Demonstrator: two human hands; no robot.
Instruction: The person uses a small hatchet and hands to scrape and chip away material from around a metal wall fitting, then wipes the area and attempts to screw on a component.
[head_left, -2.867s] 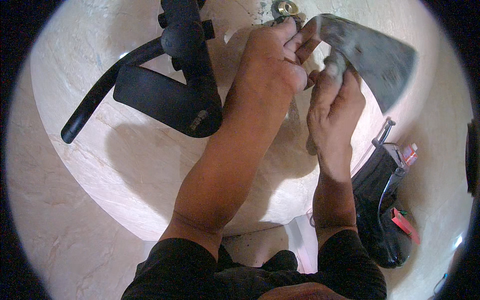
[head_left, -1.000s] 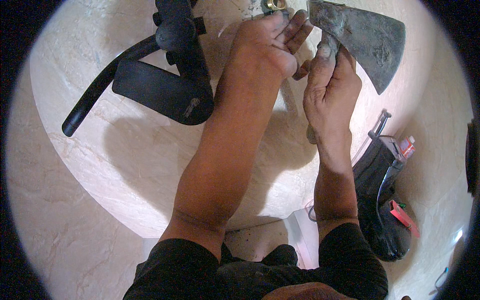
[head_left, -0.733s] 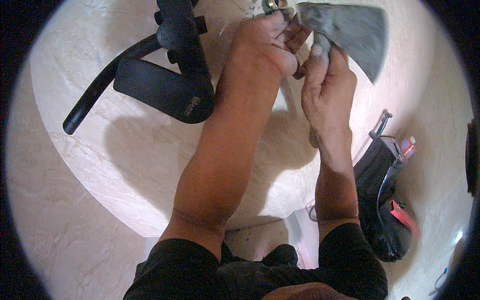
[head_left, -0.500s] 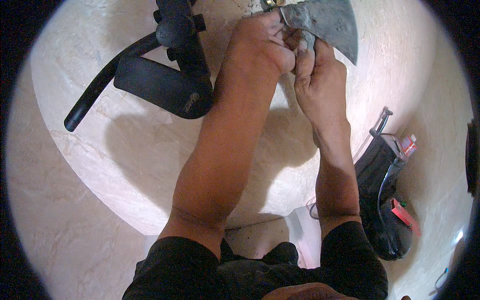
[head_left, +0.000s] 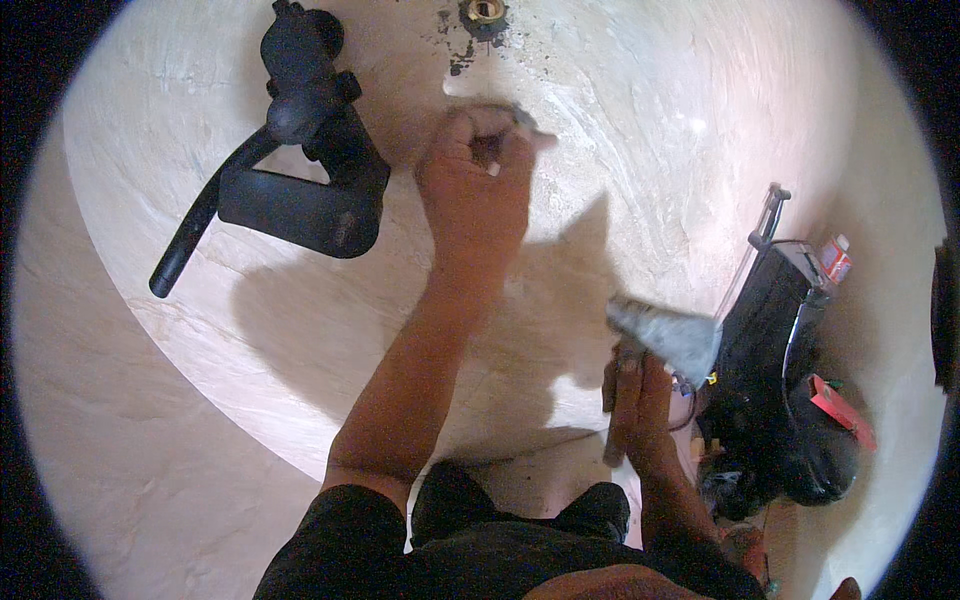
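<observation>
The right hand [head_left: 640, 395] is wrapped around the handle of an axe [head_left: 668, 335], close under its head. The axe is on the right side, with its blade turned toward a black bag [head_left: 765, 320]. The handle's end pokes out below the hand.

The left hand [head_left: 475, 165] is farther up, with its fingers curled in. I cannot tell if it has anything in it. Just above it in the view, a brass ring [head_left: 485, 11] sits in the pale stone [head_left: 610, 140], with dark crumbs around it. A black frame [head_left: 300, 190] with a bent bar is at the left. A red strip [head_left: 842, 412] is by the bag.
</observation>
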